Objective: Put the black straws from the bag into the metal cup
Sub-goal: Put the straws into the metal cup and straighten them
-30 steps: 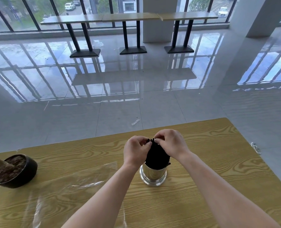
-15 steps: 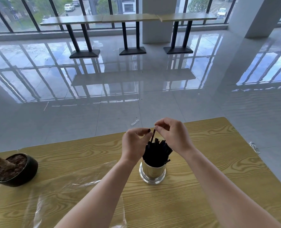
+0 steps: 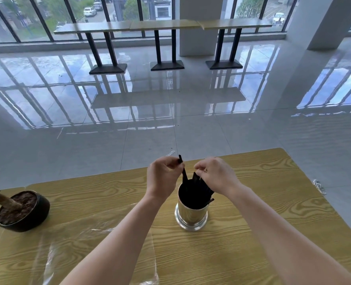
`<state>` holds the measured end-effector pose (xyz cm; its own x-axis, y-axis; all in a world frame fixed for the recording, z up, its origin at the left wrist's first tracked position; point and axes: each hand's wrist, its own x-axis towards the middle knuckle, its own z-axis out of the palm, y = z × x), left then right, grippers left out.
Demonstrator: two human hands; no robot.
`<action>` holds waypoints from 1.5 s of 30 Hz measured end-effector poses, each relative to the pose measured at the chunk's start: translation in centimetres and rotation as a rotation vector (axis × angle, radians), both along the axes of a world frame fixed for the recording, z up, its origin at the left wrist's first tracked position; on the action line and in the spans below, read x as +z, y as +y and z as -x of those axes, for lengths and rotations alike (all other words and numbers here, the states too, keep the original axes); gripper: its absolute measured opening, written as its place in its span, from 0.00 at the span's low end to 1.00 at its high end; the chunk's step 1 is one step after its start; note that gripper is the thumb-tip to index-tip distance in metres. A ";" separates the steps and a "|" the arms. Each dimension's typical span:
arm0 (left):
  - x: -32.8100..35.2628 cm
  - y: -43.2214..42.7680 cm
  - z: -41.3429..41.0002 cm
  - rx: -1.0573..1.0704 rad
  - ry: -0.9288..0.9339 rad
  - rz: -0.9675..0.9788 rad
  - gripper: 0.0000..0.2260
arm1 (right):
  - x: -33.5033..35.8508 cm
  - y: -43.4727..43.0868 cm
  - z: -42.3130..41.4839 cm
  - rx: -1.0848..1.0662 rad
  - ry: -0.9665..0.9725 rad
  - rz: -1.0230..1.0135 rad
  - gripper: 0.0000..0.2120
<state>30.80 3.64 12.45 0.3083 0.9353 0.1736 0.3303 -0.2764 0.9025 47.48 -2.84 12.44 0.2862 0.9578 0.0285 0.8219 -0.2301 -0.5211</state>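
A shiny metal cup (image 3: 191, 215) stands upright on the wooden table (image 3: 273, 212), packed with several black straws (image 3: 193, 194) that stick out of its top. My left hand (image 3: 163, 177) pinches one black straw (image 3: 182, 167) near its upper end, and that straw rises above the bundle. My right hand (image 3: 216, 174) hovers over the right side of the cup, fingertips pinched on the tops of straws. The clear plastic bag (image 3: 71, 243) lies flat on the table to the left, under my left forearm.
A black pot with soil and a cut stump (image 3: 21, 210) sits at the table's left edge. The table's far edge runs just behind my hands, its right edge slants down the right. Beyond lie a glossy tiled floor and high tables (image 3: 162, 25) by the windows.
My hands have moved apart above the cup. The straw once pinched by both hands now stays in my left hand, shifted left. My right hand has dropped onto the bundle.
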 end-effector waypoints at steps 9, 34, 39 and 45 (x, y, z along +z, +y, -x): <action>-0.4 -0.4 0.4 -0.004 0.044 -0.024 0.02 | -2.2 1.0 0.0 0.043 -0.036 0.082 0.12; -1.1 -0.4 -0.5 -0.031 0.072 0.005 0.03 | 1.0 1.3 0.3 -0.059 0.478 -0.231 0.04; -0.1 -0.2 -0.7 -0.102 0.016 0.002 0.05 | 1.3 1.1 0.8 -0.042 0.577 -0.277 0.12; 1.5 0.1 -0.2 -0.158 -0.055 -0.014 0.15 | 2.7 1.3 1.5 -0.009 0.627 -0.361 0.10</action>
